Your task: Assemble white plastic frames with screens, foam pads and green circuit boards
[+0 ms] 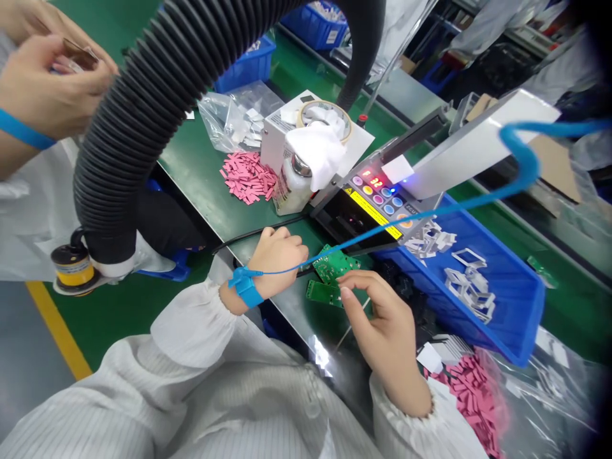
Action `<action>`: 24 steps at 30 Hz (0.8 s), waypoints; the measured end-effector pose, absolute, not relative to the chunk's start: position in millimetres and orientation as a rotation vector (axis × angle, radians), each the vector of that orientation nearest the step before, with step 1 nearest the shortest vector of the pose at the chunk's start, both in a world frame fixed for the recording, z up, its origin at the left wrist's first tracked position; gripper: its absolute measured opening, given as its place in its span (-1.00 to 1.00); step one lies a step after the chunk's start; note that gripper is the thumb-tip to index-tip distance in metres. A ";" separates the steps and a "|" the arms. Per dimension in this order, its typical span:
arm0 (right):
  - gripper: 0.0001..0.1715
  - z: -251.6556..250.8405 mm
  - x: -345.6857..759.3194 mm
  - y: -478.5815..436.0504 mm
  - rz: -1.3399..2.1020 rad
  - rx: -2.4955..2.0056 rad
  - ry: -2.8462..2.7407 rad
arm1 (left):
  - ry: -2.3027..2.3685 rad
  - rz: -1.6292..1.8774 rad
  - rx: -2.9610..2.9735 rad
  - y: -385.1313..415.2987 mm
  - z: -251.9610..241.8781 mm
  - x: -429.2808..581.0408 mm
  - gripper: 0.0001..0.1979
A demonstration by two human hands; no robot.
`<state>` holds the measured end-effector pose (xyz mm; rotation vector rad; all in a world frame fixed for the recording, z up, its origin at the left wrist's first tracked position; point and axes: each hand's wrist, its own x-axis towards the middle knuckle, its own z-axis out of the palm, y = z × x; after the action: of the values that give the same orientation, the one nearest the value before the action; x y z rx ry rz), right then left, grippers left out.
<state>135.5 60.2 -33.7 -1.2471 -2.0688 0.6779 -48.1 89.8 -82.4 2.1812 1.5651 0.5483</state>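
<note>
My left hand [280,258], with a blue wrist strap [247,288] and its cord, is curled closed over the bench; its palm side and anything in it are hidden. To its right lie green circuit boards, one larger [335,264] and one narrow [321,292]. At the narrow board's right end, my right hand [382,319] has thumb and forefinger pinched together. Whatever sits between those fingertips is too small to make out. Just beyond the boards stands a tape dispenser [375,213] with a lit red display and coloured buttons.
A black ribbed hose [157,83] arches over the left side. Pink strips [246,177] are heaped beside a pump bottle [291,188]. White frames fill part of a blue bin [516,319]; more pink pieces [478,405] lie lower right. Another person's hands [57,83] are at upper left.
</note>
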 end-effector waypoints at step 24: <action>-0.87 -43.9 132.5 68.9 0.643 -1.111 -1.780 | 1.303 0.587 2.339 99.6 -90.0 -69.6 -0.75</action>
<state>132.5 68.9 -43.9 -1.1109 -1.7801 0.6434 -69.6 99.6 -90.0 2.3389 1.3034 0.5870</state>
